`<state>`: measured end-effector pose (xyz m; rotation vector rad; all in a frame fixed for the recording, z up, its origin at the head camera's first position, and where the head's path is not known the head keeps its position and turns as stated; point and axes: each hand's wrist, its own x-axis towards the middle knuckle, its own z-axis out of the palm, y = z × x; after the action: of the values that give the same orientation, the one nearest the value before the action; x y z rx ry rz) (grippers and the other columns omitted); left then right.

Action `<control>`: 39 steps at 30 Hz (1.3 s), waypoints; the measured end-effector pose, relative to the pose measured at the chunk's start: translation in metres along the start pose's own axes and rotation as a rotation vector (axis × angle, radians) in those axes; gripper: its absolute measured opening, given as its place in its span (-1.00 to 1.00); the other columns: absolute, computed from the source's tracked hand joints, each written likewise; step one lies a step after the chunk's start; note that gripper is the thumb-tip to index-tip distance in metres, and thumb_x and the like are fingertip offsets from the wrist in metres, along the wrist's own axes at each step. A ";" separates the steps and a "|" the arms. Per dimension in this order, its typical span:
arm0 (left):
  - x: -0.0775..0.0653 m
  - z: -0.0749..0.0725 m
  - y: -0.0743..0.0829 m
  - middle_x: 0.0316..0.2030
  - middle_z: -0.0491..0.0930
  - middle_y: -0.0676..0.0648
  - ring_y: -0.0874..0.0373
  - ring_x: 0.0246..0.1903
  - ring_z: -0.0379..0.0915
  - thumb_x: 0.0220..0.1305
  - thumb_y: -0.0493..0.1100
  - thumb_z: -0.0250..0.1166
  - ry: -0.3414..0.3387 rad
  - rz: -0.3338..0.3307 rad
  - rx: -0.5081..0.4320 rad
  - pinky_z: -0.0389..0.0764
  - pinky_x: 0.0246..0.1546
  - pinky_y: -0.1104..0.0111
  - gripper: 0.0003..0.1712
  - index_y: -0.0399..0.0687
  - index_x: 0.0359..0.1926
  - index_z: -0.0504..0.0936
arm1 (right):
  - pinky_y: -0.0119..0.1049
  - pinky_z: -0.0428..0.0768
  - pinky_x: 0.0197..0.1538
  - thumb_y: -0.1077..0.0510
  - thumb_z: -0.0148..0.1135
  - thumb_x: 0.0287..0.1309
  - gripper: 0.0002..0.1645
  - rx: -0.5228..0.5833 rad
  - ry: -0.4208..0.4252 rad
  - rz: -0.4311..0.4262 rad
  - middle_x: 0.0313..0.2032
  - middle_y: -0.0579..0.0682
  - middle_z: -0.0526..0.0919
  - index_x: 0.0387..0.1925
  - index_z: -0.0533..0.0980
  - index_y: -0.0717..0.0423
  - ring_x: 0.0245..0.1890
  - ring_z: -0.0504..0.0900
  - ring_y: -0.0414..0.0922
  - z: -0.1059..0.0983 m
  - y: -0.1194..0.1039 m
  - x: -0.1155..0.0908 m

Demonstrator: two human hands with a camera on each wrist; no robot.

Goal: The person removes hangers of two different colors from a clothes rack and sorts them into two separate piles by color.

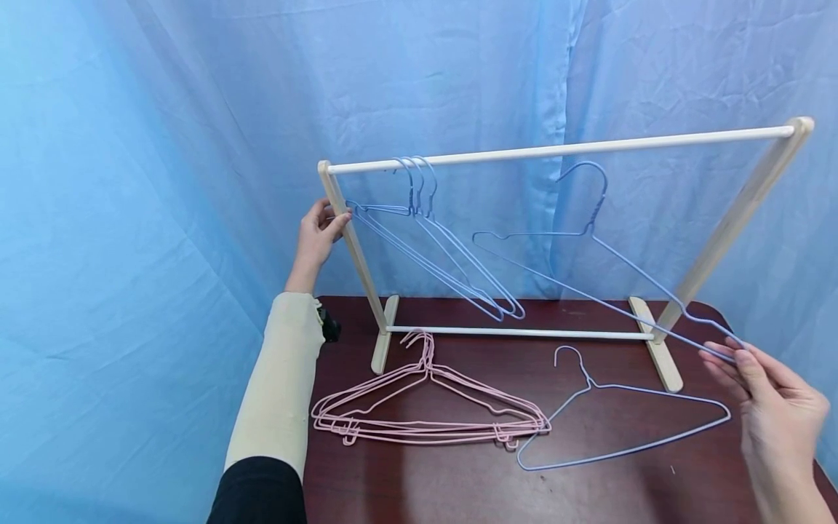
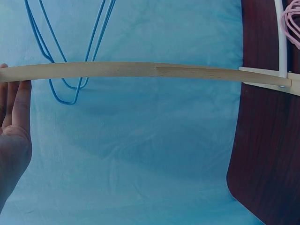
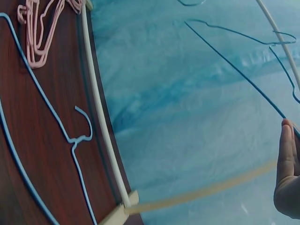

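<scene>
My right hand (image 1: 775, 400) pinches one lower corner of a blue wire hanger (image 1: 594, 218), its hook raised near the top bar (image 1: 563, 151) of a small garment rack. Whether that hook touches the bar cannot be told. At the far side, my left hand (image 1: 316, 236) grips the rack's wooden left post (image 1: 361, 262), thumb in front; its fingers show partly behind the post (image 2: 117, 70) in the left wrist view. Several blue hangers (image 1: 417, 207) hang together from the bar's left part, their ends close to the left hand.
On the dark red table (image 1: 458, 487), several pink hangers (image 1: 428, 367) lie stacked in front of the rack's lower bar (image 1: 517, 332). Another blue hanger (image 1: 589, 383) lies beside them, to the right. Blue curtain (image 1: 458, 73) hangs behind the rack. The right post (image 1: 740, 218) slants upward.
</scene>
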<state>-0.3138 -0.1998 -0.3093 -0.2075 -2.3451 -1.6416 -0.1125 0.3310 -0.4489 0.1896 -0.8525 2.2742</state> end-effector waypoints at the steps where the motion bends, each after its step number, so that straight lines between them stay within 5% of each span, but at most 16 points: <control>1: 0.000 0.000 0.000 0.19 0.54 -0.33 -0.13 0.17 0.53 0.47 -0.18 0.16 -0.001 0.001 0.003 0.57 0.23 0.06 -0.51 -0.19 0.35 0.40 | -0.05 0.71 -0.30 0.66 -0.06 0.22 -0.64 -0.002 -0.007 -0.001 -0.18 0.52 0.68 0.04 0.31 0.89 -0.31 0.77 0.25 -0.003 -0.002 0.001; 15: 0.000 0.001 0.000 0.19 0.53 -0.36 -0.07 0.12 0.54 0.46 -0.18 0.16 0.006 0.002 0.007 0.58 0.22 0.07 -0.49 -0.21 0.36 0.39 | -0.15 0.72 -0.27 0.59 -0.37 0.39 -0.57 0.091 -0.237 0.063 -0.29 0.50 0.70 0.05 0.41 0.75 -0.32 0.78 0.22 -0.063 -0.017 0.017; 24: 0.002 0.000 -0.003 0.18 0.53 -0.34 0.02 0.08 0.55 0.45 -0.17 0.18 0.005 -0.005 -0.006 0.58 0.23 0.09 -0.48 -0.17 0.37 0.39 | -0.46 0.69 -0.43 0.51 -0.25 0.44 -0.54 -0.188 -0.152 0.113 -0.46 0.16 0.79 -0.15 0.64 0.39 -0.51 0.79 -0.12 -0.098 -0.025 0.020; 27: 0.003 0.000 -0.004 0.17 0.53 -0.33 0.08 0.05 0.55 0.45 -0.17 0.19 0.006 -0.008 -0.010 0.58 0.23 0.10 -0.48 -0.17 0.37 0.39 | -0.53 0.67 -0.45 0.45 -0.23 0.47 -0.52 -0.300 -0.150 0.185 -0.46 0.04 0.81 -0.14 0.67 0.25 -0.53 0.77 -0.21 -0.139 -0.025 0.030; 34: 0.003 0.000 -0.003 0.15 0.54 -0.32 0.23 -0.04 0.54 0.45 -0.17 0.19 0.009 -0.005 -0.010 0.59 0.22 0.10 -0.48 -0.18 0.36 0.40 | -0.41 0.68 -0.44 0.50 -0.40 0.47 -0.42 -0.301 -0.334 0.247 -0.35 0.13 0.81 0.07 0.60 0.29 -0.46 0.80 -0.14 -0.331 0.000 0.084; 36: 0.003 0.000 -0.003 0.15 0.54 -0.32 0.24 -0.05 0.54 0.45 -0.18 0.19 0.009 -0.002 -0.009 0.59 0.22 0.10 -0.48 -0.18 0.36 0.40 | -0.39 0.68 -0.45 0.50 -0.40 0.47 -0.41 -0.301 -0.320 0.290 -0.35 0.15 0.81 0.06 0.61 0.28 -0.47 0.80 -0.12 -0.351 0.001 0.087; 39: 0.002 0.000 -0.003 0.16 0.54 -0.33 0.17 -0.01 0.56 0.45 -0.18 0.19 0.008 0.000 -0.003 0.59 0.22 0.10 -0.48 -0.19 0.36 0.39 | -0.40 0.69 -0.45 0.46 -0.36 0.49 -0.42 -0.321 -0.292 0.366 -0.36 0.10 0.81 0.03 0.64 0.20 -0.48 0.80 -0.14 -0.354 -0.003 0.084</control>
<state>-0.3169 -0.2005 -0.3112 -0.2015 -2.3369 -1.6432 -0.1384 0.6008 -0.6918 0.2376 -1.4956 2.4326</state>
